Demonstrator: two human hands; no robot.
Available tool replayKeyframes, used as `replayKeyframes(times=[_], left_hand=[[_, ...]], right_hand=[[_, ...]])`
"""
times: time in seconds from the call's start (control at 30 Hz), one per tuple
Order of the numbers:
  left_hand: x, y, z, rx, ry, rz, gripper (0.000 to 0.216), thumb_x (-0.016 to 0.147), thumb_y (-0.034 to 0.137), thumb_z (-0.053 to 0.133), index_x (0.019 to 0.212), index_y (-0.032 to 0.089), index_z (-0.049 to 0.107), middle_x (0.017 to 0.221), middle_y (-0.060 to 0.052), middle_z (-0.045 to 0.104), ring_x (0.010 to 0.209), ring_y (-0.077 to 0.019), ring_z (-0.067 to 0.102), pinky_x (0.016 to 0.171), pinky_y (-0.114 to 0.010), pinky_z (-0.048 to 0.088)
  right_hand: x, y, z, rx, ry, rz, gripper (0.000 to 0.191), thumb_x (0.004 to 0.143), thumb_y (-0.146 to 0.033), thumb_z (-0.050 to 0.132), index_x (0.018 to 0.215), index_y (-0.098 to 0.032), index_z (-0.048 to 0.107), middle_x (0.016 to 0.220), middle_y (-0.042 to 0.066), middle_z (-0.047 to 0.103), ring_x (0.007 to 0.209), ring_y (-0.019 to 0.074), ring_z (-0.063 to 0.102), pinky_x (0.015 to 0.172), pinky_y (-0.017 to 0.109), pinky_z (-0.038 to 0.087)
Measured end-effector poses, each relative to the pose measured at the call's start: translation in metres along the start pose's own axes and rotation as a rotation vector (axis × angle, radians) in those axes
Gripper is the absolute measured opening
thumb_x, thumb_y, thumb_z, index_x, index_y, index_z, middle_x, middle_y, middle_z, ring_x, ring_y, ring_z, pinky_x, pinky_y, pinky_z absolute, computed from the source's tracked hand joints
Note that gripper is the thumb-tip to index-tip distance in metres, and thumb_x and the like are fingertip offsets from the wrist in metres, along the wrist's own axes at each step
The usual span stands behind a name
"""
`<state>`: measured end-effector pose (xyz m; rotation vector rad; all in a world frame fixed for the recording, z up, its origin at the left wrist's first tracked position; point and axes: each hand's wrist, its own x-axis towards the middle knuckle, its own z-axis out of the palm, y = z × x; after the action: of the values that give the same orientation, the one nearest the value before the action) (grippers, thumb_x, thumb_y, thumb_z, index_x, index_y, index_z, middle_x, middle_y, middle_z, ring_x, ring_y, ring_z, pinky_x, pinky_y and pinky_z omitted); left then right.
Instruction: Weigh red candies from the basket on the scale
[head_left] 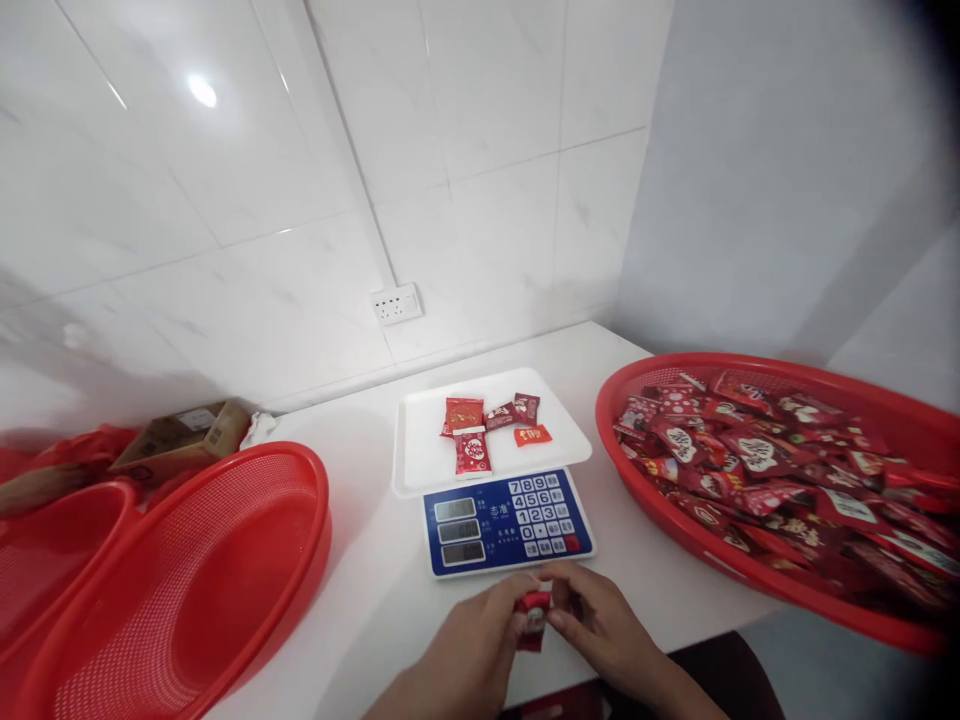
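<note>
Between my two hands, just in front of the scale, is a small red snack packet. My left hand pinches it from the left, fingers closed at its upper edge. From the right, my right hand also has its thumb and fingers closed on the packet's top. Beyond them stands a digital scale with a blue keypad panel and three small displays. On its white tray lie several red snack packets and an orange-red one.
To the right, a large red basket holds a heap of wrapped snacks. An empty red basket stands at left, beside another red basket. Behind them are a cardboard box and another person's hand. A socket is on the tiled wall.
</note>
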<state>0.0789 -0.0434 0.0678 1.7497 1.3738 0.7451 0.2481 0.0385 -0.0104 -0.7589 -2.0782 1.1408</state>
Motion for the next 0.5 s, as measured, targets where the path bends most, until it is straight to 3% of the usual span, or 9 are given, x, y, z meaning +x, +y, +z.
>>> replayKeyframes(times=[0.17, 0.33, 0.5], left_hand=[[-0.004, -0.015, 0.020, 0.007, 0.019, -0.125, 0.031, 0.090, 0.019, 0.037, 0.120, 0.022, 0.043, 0.100, -0.005, 0.067, 0.084, -0.0169, 0.064, 0.075, -0.030, 0.049], [0.005, -0.029, 0.033, -0.058, 0.089, -0.136, 0.038, 0.090, 0.022, 0.037, 0.128, 0.020, 0.034, 0.091, -0.005, 0.066, 0.075, -0.0157, 0.062, 0.069, -0.028, 0.049], [0.011, -0.038, 0.040, -0.144, 0.121, -0.102, 0.047, 0.086, 0.022, 0.047, 0.131, 0.020, 0.032, 0.084, -0.002, 0.064, 0.070, -0.0141, 0.058, 0.069, -0.027, 0.046]], right_hand=[[0.002, -0.010, -0.004, -0.064, -0.099, -0.101, 0.034, 0.086, -0.048, 0.044, 0.080, -0.020, 0.062, 0.069, 0.003, 0.062, 0.064, 0.0169, 0.056, 0.059, 0.027, 0.041], [0.002, -0.011, -0.004, -0.044, -0.051, -0.009, 0.039, 0.089, -0.047, 0.038, 0.068, -0.020, 0.058, 0.063, 0.001, 0.059, 0.060, 0.0157, 0.055, 0.057, 0.026, 0.042], [0.001, -0.005, -0.004, 0.016, 0.025, 0.051, 0.040, 0.087, -0.050, 0.041, 0.069, -0.019, 0.058, 0.064, 0.002, 0.062, 0.060, 0.0163, 0.056, 0.057, 0.026, 0.044]])
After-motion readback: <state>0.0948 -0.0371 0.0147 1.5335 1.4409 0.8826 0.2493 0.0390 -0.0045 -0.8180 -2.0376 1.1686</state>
